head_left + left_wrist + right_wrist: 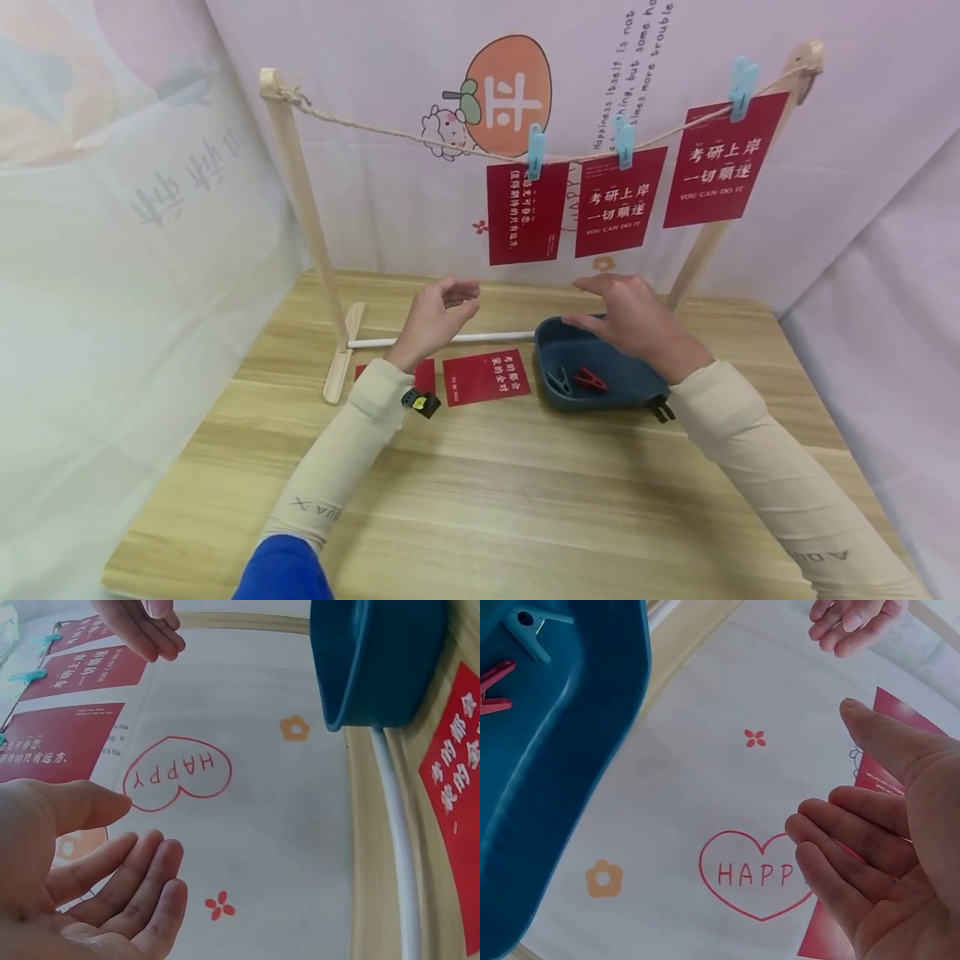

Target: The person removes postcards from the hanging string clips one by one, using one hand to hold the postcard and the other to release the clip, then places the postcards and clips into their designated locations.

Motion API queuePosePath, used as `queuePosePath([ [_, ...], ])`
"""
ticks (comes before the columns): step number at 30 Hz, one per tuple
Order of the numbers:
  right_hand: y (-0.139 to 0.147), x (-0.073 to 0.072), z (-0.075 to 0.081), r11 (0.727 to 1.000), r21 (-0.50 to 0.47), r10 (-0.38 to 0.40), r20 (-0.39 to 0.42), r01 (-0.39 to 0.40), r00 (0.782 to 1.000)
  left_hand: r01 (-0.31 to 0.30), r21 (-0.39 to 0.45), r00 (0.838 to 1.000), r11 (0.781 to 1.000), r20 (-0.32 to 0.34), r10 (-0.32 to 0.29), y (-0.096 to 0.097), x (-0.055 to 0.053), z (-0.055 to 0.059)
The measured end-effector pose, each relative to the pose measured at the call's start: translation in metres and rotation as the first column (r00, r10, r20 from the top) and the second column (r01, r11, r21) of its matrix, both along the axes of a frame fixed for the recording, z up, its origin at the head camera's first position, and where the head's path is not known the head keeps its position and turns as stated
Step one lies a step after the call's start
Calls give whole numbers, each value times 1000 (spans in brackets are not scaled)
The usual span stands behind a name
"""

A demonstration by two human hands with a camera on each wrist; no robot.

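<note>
My left hand (438,317) hovers over the white rod with relaxed, bent fingers and holds nothing; its thumb and fingers stand apart in the left wrist view. My right hand (637,317) is raised over the blue tray (600,403), also holding nothing. Above both hands, three red cards hang from a twine line (390,129): a left card (528,221), a middle card (618,204) and a right card (723,167). Light blue clothespins (536,150) grip them. A red clothespin (493,686) and a teal clothespin (534,631) lie in the tray.
A red card (486,379) lies on the wooden table (510,508) left of the tray; another sits partly behind my left wrist. Wooden posts (303,200) hold the twine at both ends. A white rod (487,337) crosses low between them. A printed cloth hangs behind.
</note>
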State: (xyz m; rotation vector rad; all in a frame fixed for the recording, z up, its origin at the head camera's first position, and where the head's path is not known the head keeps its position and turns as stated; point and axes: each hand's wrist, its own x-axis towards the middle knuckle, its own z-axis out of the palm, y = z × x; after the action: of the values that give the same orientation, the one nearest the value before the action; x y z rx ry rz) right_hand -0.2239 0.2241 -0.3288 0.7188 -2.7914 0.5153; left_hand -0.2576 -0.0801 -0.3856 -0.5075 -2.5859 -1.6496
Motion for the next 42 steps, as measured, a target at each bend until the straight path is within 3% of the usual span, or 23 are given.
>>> queuePosePath([
  [8, 0, 4, 12, 1000, -16, 16, -53, -17, 998, -13, 122, 999, 992, -35, 17, 9, -3, 11],
  [19, -2, 6, 24, 999, -19, 41, -93, -43, 995, -26, 181, 997, 983, -73, 40, 15, -9, 16],
  [26, -7, 6, 34, 1000, 7, 16, -92, -16, 996, -11, 234, 997, 972, -78, 30, 18, -11, 20],
  [42, -17, 9, 67, 999, -5, 32, -194, -33, 980, 2, 223, 997, 975, -73, 15, 26, -13, 30],
])
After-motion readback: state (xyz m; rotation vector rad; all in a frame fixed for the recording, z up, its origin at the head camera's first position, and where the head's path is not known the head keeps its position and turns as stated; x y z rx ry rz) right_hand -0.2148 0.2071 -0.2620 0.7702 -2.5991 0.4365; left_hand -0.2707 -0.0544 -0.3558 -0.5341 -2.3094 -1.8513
